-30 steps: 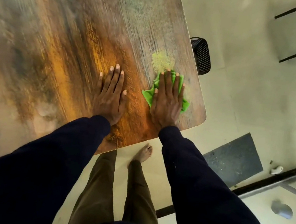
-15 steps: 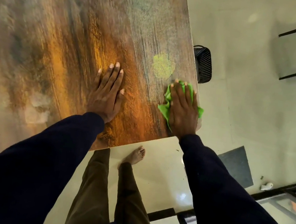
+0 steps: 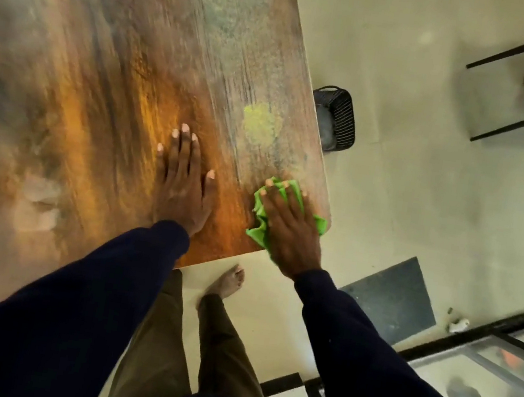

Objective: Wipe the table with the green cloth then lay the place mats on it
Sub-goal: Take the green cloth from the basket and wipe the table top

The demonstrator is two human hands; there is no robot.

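Note:
The wooden table (image 3: 108,80) fills the upper left of the head view, its near right corner under my hands. My right hand (image 3: 287,226) presses flat on the crumpled green cloth (image 3: 258,228) at that corner, fingers straight and spread over it. Flat on the bare wood to the left of the cloth rests my left hand (image 3: 183,183), fingers straight, holding nothing. A pale green reflection of the cloth shows on the tabletop just beyond it. No place mats are in view.
A black wire bin (image 3: 335,119) stands on the floor beside the table's right edge. A dark floor mat (image 3: 388,302) lies to the right of my feet. Black chair legs (image 3: 523,98) are at the upper right, a glass-and-metal frame (image 3: 484,337) at the lower right.
My right hand has slid the green cloth to the right and then back toward the near corner of the table. My left hand has stayed flat in place.

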